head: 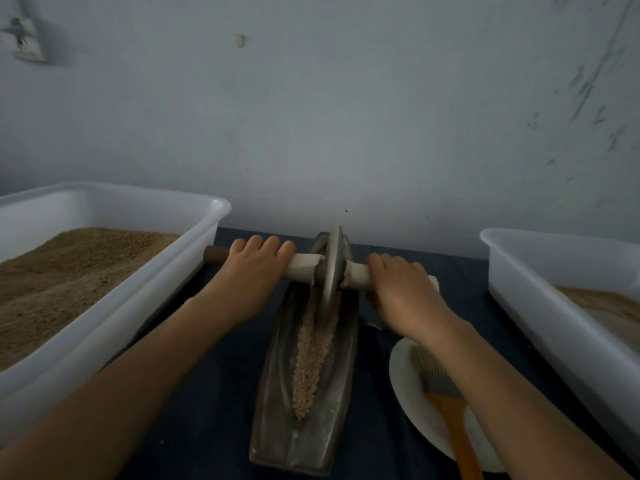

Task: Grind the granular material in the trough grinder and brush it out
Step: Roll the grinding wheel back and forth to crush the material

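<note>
A dark metal boat-shaped trough grinder lies lengthwise on the dark cloth, its groove filled with pale tan granules. A grey metal wheel stands in the groove at the far end, on a wooden axle. My left hand grips the axle left of the wheel. My right hand grips the axle on the right side. A brush with pale bristles and an orange handle lies on a white plate under my right forearm.
A large white plastic tub of brown granular material stands at the left. Another white tub with tan material stands at the right. A grey wall rises right behind the table's far edge.
</note>
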Action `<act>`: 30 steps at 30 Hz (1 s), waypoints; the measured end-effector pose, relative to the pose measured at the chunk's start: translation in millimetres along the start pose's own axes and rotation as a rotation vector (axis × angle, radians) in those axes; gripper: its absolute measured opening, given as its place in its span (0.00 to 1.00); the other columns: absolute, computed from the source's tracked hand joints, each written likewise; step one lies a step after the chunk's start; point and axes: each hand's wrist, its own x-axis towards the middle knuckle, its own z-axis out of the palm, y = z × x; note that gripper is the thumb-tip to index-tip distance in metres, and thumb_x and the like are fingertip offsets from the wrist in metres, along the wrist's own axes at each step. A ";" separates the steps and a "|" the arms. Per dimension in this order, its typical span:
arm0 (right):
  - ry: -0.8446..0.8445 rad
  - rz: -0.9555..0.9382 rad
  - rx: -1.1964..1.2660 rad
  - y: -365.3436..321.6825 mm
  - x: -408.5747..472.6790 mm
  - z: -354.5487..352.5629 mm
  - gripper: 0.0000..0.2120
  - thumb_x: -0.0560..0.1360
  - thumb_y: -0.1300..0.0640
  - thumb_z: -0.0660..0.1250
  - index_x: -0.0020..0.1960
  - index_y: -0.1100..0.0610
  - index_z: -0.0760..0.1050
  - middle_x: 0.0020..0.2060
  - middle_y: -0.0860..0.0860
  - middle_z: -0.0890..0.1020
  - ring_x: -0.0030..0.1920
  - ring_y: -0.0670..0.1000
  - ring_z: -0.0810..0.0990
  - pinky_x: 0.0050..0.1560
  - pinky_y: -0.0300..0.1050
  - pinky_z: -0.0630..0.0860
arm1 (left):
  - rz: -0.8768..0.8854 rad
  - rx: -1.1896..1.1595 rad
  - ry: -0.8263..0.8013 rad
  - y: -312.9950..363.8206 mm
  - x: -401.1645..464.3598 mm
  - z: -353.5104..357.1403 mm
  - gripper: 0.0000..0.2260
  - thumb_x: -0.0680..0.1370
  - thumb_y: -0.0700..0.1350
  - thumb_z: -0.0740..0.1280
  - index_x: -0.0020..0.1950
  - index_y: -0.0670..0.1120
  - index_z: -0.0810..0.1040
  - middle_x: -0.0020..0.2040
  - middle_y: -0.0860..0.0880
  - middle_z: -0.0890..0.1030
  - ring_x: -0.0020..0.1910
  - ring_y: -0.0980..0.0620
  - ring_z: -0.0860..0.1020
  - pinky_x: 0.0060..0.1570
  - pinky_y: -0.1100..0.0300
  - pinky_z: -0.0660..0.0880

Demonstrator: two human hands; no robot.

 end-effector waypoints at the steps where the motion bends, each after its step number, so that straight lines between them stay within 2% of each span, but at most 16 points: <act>1: -0.020 -0.011 -0.011 -0.7 -1.5 -2.6 0.12 0.75 0.58 0.63 0.57 0.56 0.66 0.52 0.52 0.73 0.51 0.53 0.71 0.42 0.45 0.57 | 0.000 0.000 -0.021 -0.4 -1.5 -1.6 0.20 0.76 0.44 0.64 0.65 0.51 0.61 0.60 0.51 0.69 0.58 0.51 0.70 0.61 0.54 0.66; 3: -0.100 -0.039 -0.011 -3.4 -5.0 -11.6 0.12 0.76 0.57 0.63 0.58 0.56 0.65 0.53 0.52 0.74 0.51 0.53 0.72 0.42 0.44 0.58 | 0.006 -0.011 -0.107 -2.0 -4.8 -7.7 0.20 0.77 0.45 0.63 0.66 0.50 0.60 0.61 0.50 0.69 0.59 0.50 0.70 0.61 0.53 0.67; 6: -0.313 -0.066 0.095 -10.5 -12.2 -34.1 0.12 0.77 0.56 0.63 0.58 0.56 0.65 0.53 0.52 0.74 0.49 0.52 0.73 0.42 0.43 0.63 | 0.028 -0.125 -0.368 -4.7 -11.7 -28.4 0.19 0.78 0.46 0.63 0.66 0.51 0.59 0.61 0.50 0.71 0.59 0.51 0.71 0.61 0.53 0.68; 10: -0.573 -0.115 0.181 -18.2 -23.5 -65.6 0.15 0.77 0.53 0.64 0.61 0.56 0.65 0.54 0.52 0.74 0.51 0.50 0.73 0.44 0.41 0.68 | 0.108 -0.267 -0.695 -10.8 -23.7 -57.9 0.13 0.78 0.45 0.63 0.53 0.56 0.59 0.47 0.54 0.71 0.46 0.56 0.72 0.50 0.61 0.69; 12: -0.650 -0.139 0.206 -19.0 -28.4 -76.3 0.17 0.76 0.50 0.65 0.61 0.54 0.65 0.51 0.50 0.73 0.50 0.49 0.73 0.43 0.41 0.70 | 0.147 -0.275 -0.758 -13.5 -28.6 -68.5 0.12 0.78 0.45 0.63 0.47 0.56 0.60 0.43 0.56 0.70 0.41 0.57 0.71 0.46 0.62 0.69; 15: -0.698 -0.143 0.221 -18.1 -30.1 -79.5 0.16 0.76 0.49 0.65 0.60 0.52 0.66 0.46 0.46 0.71 0.47 0.47 0.72 0.39 0.37 0.68 | 0.162 -0.292 -0.792 -15.3 -29.8 -73.2 0.12 0.79 0.45 0.62 0.43 0.58 0.60 0.41 0.57 0.69 0.39 0.59 0.69 0.43 0.63 0.67; 17: -0.667 -0.120 0.232 -17.0 -25.8 -73.0 0.14 0.76 0.51 0.65 0.58 0.53 0.66 0.47 0.48 0.72 0.47 0.47 0.72 0.38 0.38 0.68 | 0.145 -0.316 -0.766 -14.3 -26.0 -67.9 0.12 0.79 0.44 0.62 0.45 0.56 0.60 0.42 0.56 0.69 0.40 0.59 0.69 0.43 0.63 0.66; 19: -0.581 -0.085 0.219 -15.6 -19.3 -61.1 0.12 0.77 0.53 0.65 0.56 0.54 0.66 0.50 0.51 0.74 0.47 0.49 0.72 0.38 0.41 0.67 | 0.112 -0.306 -0.683 -12.0 -20.1 -56.4 0.11 0.79 0.43 0.62 0.50 0.55 0.60 0.48 0.53 0.71 0.45 0.56 0.70 0.48 0.62 0.67; 23: -0.265 -0.042 0.092 -8.7 -8.1 -29.2 0.13 0.76 0.57 0.64 0.58 0.56 0.65 0.54 0.52 0.74 0.51 0.52 0.74 0.43 0.44 0.63 | 0.028 -0.144 -0.387 -6.4 -7.6 -27.6 0.13 0.78 0.44 0.62 0.61 0.49 0.62 0.59 0.49 0.71 0.56 0.49 0.71 0.58 0.53 0.68; 26: -0.081 -0.044 0.014 -2.7 -2.3 -11.3 0.15 0.75 0.55 0.64 0.58 0.56 0.66 0.53 0.52 0.74 0.53 0.54 0.72 0.44 0.45 0.60 | -0.014 -0.033 -0.187 -3.2 -2.1 -9.3 0.17 0.78 0.44 0.62 0.64 0.49 0.61 0.61 0.49 0.68 0.59 0.49 0.69 0.59 0.52 0.66; 30: -0.010 -0.030 0.022 -0.7 -0.5 -5.2 0.13 0.74 0.56 0.64 0.56 0.56 0.66 0.51 0.52 0.74 0.51 0.54 0.71 0.43 0.45 0.57 | -0.033 -0.029 -0.049 -0.2 -2.2 -0.2 0.20 0.76 0.43 0.64 0.64 0.51 0.61 0.60 0.51 0.69 0.58 0.50 0.70 0.59 0.54 0.66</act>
